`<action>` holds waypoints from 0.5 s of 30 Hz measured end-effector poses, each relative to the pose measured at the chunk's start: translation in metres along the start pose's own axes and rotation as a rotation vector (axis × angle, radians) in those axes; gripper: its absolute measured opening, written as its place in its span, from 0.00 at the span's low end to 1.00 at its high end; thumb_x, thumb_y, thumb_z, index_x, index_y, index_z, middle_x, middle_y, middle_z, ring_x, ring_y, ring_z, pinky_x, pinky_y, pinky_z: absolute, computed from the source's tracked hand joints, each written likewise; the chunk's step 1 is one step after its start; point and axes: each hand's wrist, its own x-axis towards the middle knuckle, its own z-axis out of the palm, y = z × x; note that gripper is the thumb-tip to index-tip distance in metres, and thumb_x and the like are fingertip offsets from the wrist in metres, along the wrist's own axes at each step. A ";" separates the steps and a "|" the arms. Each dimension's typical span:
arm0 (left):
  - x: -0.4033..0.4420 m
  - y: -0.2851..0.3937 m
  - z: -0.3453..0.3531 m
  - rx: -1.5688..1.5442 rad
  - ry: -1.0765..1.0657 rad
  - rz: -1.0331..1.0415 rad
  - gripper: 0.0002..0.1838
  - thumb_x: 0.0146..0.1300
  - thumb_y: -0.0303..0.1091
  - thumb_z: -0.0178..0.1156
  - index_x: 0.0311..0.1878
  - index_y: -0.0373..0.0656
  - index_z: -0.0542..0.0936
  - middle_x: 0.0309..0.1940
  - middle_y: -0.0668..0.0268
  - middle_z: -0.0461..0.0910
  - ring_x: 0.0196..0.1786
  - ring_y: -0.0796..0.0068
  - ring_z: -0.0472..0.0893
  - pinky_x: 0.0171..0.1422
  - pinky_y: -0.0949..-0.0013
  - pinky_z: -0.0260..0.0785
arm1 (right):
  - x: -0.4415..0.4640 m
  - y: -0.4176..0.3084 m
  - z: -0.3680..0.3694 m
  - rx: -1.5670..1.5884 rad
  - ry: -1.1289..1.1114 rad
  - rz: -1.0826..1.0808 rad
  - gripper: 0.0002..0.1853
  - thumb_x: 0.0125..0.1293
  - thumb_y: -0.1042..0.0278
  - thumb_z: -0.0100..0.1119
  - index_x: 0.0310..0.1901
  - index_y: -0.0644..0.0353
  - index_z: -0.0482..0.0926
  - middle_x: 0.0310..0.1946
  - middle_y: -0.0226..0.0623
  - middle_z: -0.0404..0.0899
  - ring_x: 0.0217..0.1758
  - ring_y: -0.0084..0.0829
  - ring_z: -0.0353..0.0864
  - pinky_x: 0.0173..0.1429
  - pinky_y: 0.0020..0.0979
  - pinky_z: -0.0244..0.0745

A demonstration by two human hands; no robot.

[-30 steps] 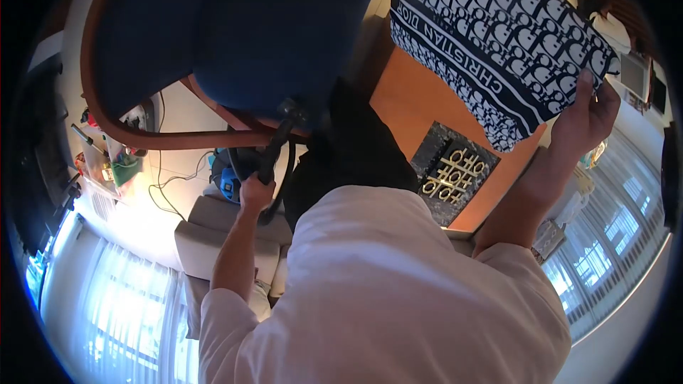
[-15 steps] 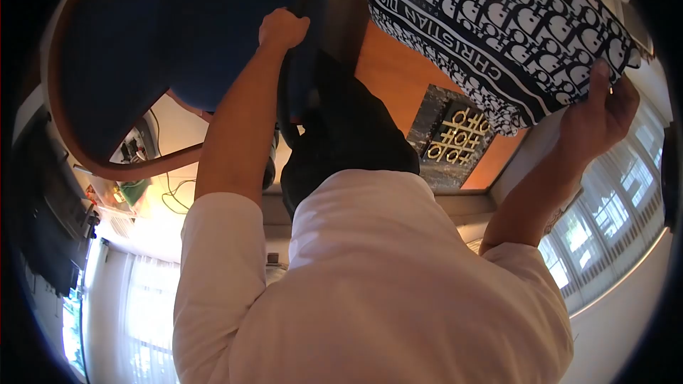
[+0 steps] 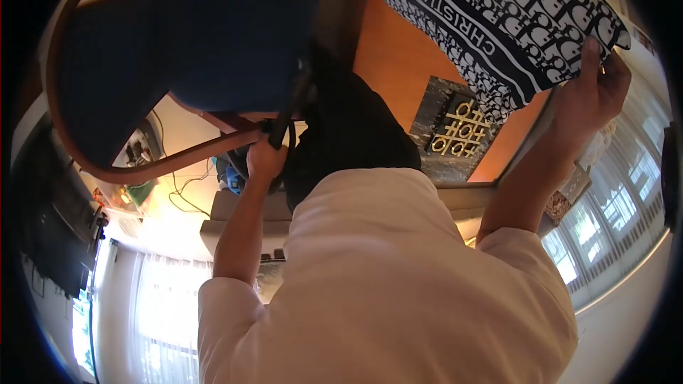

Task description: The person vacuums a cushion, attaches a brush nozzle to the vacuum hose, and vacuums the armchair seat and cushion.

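Note:
My left hand (image 3: pixel 266 159) is closed round a black vacuum-like handle (image 3: pixel 293 103), beside the wooden arm of a blue chair (image 3: pixel 235 35). At the right, my right hand (image 3: pixel 596 92) pinches the edge of a black-and-white patterned cloth (image 3: pixel 498 21) lettered "CHRISTIAN DIOR". The cloth hangs raised over an orange-brown table (image 3: pixel 398 64). Partly beneath its lower corner lies a gold tic-tac-toe set (image 3: pixel 461 128) on a dark marbled mat (image 3: pixel 427 110). The far end of the handle is blurred against the chair.
A beige sofa (image 3: pixel 224 220) stands below left of the table. Cables (image 3: pixel 181 195) and a blue device (image 3: pixel 231 179) are on the floor behind the chair. Curtained windows (image 3: pixel 167 306) are at the lower left and right. A dark screen (image 3: pixel 53 206) is at the far left.
My left hand first pushed the handle up across the chair seat, then drew it back down. My right hand still holds the cloth, which has shifted slightly.

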 end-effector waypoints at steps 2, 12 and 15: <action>0.016 0.029 -0.023 -0.067 0.073 0.087 0.24 0.57 0.48 0.63 0.48 0.36 0.81 0.40 0.43 0.85 0.48 0.41 0.84 0.55 0.48 0.77 | -0.004 0.002 -0.002 -0.005 0.020 0.030 0.12 0.64 0.79 0.69 0.45 0.70 0.75 0.40 0.42 0.84 0.41 0.24 0.83 0.48 0.23 0.81; 0.089 0.050 -0.023 0.040 0.058 0.032 0.24 0.58 0.48 0.61 0.49 0.36 0.82 0.45 0.43 0.84 0.52 0.42 0.83 0.58 0.47 0.75 | 0.002 0.000 0.010 -0.058 0.102 0.015 0.13 0.63 0.76 0.71 0.45 0.69 0.77 0.36 0.38 0.84 0.37 0.21 0.81 0.40 0.20 0.74; 0.018 -0.007 0.000 -0.032 0.009 0.003 0.24 0.59 0.48 0.59 0.51 0.39 0.82 0.45 0.43 0.84 0.52 0.42 0.83 0.58 0.47 0.75 | 0.003 0.005 0.003 -0.032 0.097 0.032 0.14 0.63 0.75 0.71 0.45 0.70 0.77 0.36 0.37 0.83 0.36 0.21 0.81 0.40 0.20 0.75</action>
